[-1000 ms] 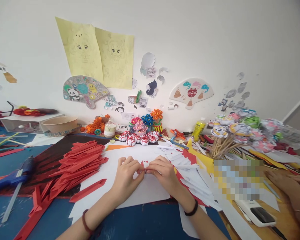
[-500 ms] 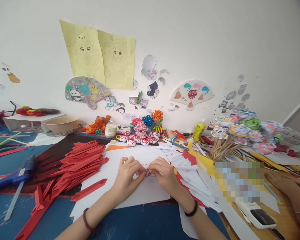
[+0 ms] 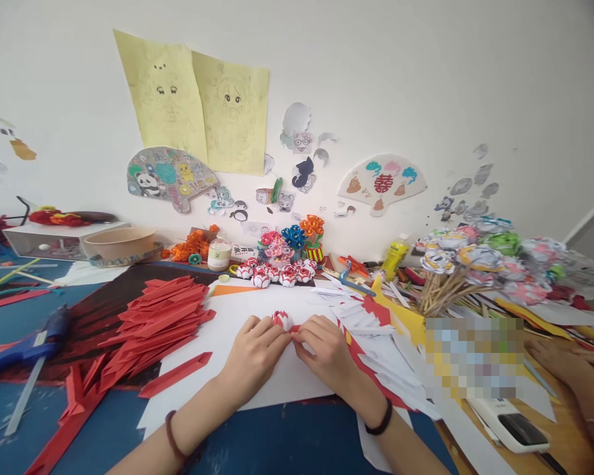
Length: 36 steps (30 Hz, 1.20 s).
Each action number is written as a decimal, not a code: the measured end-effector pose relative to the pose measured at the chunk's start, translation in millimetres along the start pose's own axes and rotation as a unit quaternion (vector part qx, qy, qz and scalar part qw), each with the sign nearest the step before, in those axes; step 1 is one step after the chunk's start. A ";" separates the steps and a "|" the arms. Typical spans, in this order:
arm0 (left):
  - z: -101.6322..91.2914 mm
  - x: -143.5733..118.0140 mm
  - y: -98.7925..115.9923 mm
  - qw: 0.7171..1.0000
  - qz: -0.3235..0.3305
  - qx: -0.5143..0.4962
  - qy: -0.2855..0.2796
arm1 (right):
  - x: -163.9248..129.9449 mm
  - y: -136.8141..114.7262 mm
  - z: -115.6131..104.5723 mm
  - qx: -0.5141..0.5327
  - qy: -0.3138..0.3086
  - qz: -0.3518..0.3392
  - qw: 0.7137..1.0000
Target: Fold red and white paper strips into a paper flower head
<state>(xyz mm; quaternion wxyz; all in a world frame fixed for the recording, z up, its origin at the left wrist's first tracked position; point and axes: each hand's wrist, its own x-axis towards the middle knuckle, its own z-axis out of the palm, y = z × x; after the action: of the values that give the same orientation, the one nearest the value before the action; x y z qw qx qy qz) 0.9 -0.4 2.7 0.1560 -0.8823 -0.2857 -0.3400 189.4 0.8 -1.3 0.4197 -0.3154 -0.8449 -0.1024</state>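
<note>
Red and white paper made up the small folded flower (image 3: 281,320) that both hands held over the big white sheet (image 3: 212,356), near the middle of the table's (image 3: 277,442) front edge. The left hand (image 3: 254,354) lay low on the sheet with its wrist bent in and its fingers curled. Its fingertips were pinched on the left side of the flower. The right hand (image 3: 324,349) came in from the other side, knuckles up, with its fingers also curled tight and pinched on the flower's right side. The two hands touched at the fingertips. How the paper sat inside the pinch was hard to see, because the fingers covered most of it.

Both forearms reached in from the front edge. A dark red band (image 3: 171,435) was on the left wrist and a black band (image 3: 380,422) was on the right wrist.

A pile of red folded strips (image 3: 153,316) lay left of the hands. A pile of white folded pieces (image 3: 371,330) lay just to the right. A row of finished red and white flowers (image 3: 274,274) stood farther back, near the wall. A blue glue gun (image 3: 24,346) lay by the left edge. Another person's hand (image 3: 569,373) rested at the right edge.
</note>
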 end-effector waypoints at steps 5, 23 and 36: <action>-0.8 1.5 3.9 0.998 0.028 0.038 -0.035 | -5.4 0.7 2.0 -0.009 -0.058 -0.040 0.998; 5.0 0.7 11.6 0.995 -0.066 0.029 -0.068 | -5.6 0.2 7.3 0.123 -0.044 0.126 0.983; 1.4 9.0 13.0 0.981 -0.178 -0.022 -0.069 | 2.7 -4.7 3.3 0.120 -0.085 0.207 0.967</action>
<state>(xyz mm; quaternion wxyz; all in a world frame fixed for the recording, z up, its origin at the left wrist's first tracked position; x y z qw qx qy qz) 15.0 -6.4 6.8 0.0538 -0.8420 -0.4407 -0.3064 183.1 -0.3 -0.8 0.3930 -0.4386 -0.7999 0.1159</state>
